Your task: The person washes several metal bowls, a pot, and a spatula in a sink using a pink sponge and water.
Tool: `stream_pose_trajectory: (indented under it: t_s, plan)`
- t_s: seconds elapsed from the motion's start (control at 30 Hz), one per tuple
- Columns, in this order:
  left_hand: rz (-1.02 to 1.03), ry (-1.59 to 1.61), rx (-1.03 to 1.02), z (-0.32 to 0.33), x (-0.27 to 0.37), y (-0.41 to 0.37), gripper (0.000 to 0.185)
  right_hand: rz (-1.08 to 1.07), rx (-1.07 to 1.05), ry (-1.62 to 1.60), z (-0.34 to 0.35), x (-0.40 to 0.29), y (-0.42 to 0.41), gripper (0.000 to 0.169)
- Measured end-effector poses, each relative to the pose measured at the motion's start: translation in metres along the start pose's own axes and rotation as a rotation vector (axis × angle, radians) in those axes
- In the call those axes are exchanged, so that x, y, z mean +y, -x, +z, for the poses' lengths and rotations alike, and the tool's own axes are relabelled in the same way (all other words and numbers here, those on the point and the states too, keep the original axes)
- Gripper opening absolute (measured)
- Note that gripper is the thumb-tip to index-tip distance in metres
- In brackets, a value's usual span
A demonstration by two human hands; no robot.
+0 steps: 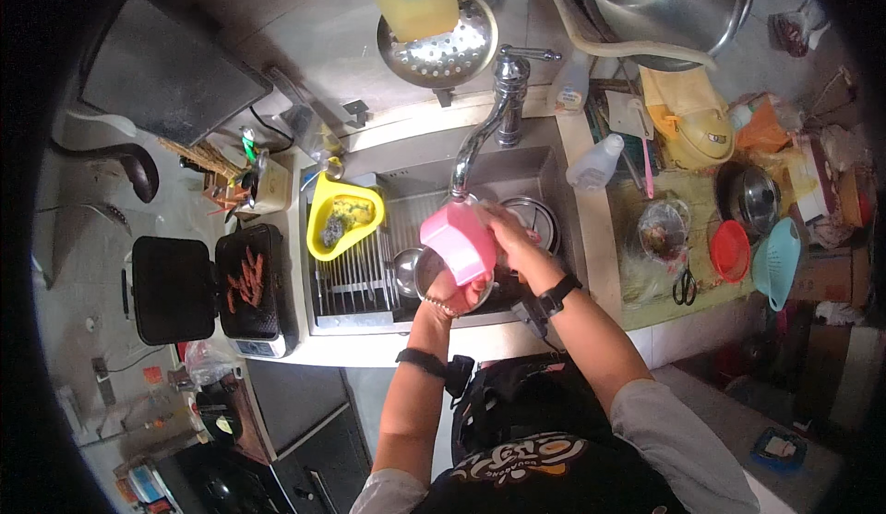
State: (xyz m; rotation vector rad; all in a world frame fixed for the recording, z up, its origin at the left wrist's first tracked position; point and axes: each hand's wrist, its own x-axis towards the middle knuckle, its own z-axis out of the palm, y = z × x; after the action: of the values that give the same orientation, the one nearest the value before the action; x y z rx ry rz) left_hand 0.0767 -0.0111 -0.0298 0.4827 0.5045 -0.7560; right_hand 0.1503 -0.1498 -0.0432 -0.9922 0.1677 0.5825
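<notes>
Under the spout of the chrome faucet (511, 95), a pink plastic container (457, 240) is tilted over the stainless steel sink (554, 161). My left hand (457, 294) grips its near lower edge, with fingertips showing on the pink wall. My right hand (507, 234) is on its right side, partly blurred, its fingertips hidden behind the container. Below my left hand is a round metal bowl (430, 268), and a smaller metal bowl (407, 272) sits to its left. Metal dishes (536, 213) lie in the sink beyond my right wrist.
A yellow strainer basket (313, 240) with a sponge and scourer sits over the drying rack (353, 292). Left of the sink, an open electric grill (252, 320) holds several sausages. On the right counter are scissors (685, 285), a red basket (729, 251) and a clear bottle (597, 164).
</notes>
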Motion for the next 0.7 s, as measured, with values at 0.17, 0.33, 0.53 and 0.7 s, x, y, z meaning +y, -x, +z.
stream_pose_trajectory:
  t_s: [0.17,0.33,0.53,0.7]
  plan:
    - [0.185,-0.15,0.24,-0.012,0.005,-0.013,0.017,-0.014,0.19,0.154,-0.001,0.03,0.018,0.027]
    - [0.589,-0.756,0.862,-0.025,-0.002,-0.012,0.015,-0.152,0.145,0.257,0.017,-0.001,0.043,0.026]
    - [0.595,-1.495,1.111,-0.031,0.007,-0.015,0.053,-0.508,0.289,0.527,-0.004,0.001,0.021,0.033]
    - [0.953,-1.584,0.993,-0.027,-0.002,-0.017,0.05,-0.664,0.367,1.225,-0.011,0.003,0.028,0.044]
